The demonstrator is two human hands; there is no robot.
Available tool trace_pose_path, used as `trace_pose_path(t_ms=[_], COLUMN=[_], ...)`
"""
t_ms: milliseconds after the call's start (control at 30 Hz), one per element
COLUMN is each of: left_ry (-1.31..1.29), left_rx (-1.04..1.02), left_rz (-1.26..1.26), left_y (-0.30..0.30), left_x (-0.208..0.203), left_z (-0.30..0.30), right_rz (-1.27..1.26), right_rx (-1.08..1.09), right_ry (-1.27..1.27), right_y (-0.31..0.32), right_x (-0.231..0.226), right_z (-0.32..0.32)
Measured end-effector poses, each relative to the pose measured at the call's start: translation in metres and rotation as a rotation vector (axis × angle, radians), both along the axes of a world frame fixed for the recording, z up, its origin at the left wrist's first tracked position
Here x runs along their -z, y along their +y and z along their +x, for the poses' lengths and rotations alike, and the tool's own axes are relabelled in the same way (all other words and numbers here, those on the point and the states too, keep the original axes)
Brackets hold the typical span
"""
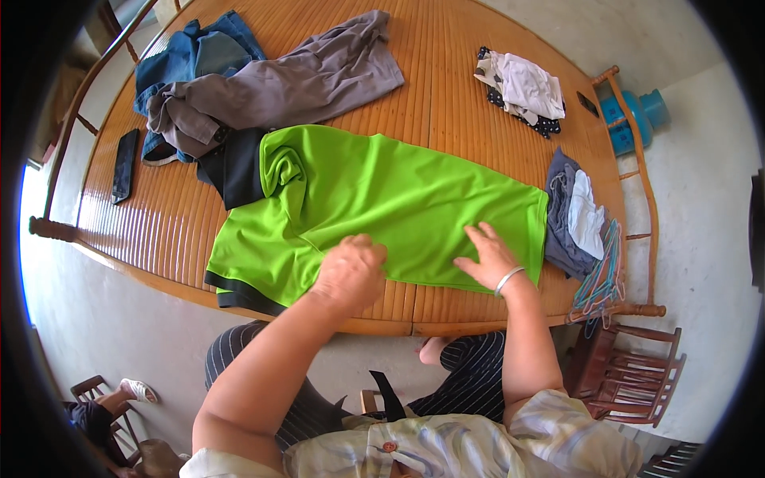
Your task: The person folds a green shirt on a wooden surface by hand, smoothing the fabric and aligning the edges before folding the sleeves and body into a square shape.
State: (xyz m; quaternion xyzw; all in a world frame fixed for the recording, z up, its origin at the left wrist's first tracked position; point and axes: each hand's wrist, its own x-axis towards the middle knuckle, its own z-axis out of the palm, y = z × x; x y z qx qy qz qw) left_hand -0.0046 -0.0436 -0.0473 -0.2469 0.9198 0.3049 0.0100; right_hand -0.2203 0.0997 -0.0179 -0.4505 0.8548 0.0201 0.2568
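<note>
A bright green polo shirt point(398, 191) with a black collar point(243, 167) and black sleeve trim lies across the table in front of me. It is folded over lengthwise, with a sleeve spread towards the near left edge and fabric bunched beside the collar. My left hand point(351, 272) is over the shirt's near side by the sleeve. Its fingers are curled closed, and they hide whatever may be in them. Over the hem end, my right hand point(490, 259) has its fingers spread, with a bracelet at the wrist. It holds nothing.
Slatted wooden table point(446, 103) with grey-brown trousers point(279, 92) and blue jeans point(199, 52) at far left, and a dark phone point(124, 166). Folded clothes point(526, 88) lie far right; grey clothing point(560, 215) and wire hangers point(602, 271) are nearer. A wooden chair point(637, 374) stands right.
</note>
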Motion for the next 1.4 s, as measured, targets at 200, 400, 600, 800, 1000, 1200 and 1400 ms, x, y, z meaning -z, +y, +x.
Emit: trace_pose_path(t_ms=[200, 400, 600, 800, 1000, 1200, 1400], left_ry=[-0.201, -0.152, -0.098, -0.098, -0.174, -0.185, -0.176], left_rx=[0.247, 0.171, 0.182, 0.155, 0.171, 0.185, 0.18], left_rz=[-0.074, -0.073, -0.067, -0.078, -0.071, -0.056, -0.052], left_y=[0.033, 0.035, 0.033, 0.031, 0.036, 0.035, 0.035], left_x=[-0.003, 0.004, 0.001, -0.003, 0.002, 0.0, 0.0], left_z=[-0.007, -0.005, -0.003, -0.003, -0.005, -0.004, -0.004], right_rz=[0.121, 0.123, 0.121, 0.114, 0.115, 0.132, 0.141], right_rx=[-0.017, -0.048, -0.047, -0.051, -0.057, -0.059, -0.056], right_ry=[-0.046, -0.045, -0.044, -0.041, -0.051, -0.062, -0.063], right_y=[-0.01, -0.009, -0.009, -0.01, -0.009, -0.009, -0.01], right_x=[0.003, 0.002, 0.003, 0.002, 0.002, 0.002, 0.002], right_z=[0.011, 0.01, 0.011, 0.011, 0.011, 0.011, 0.012])
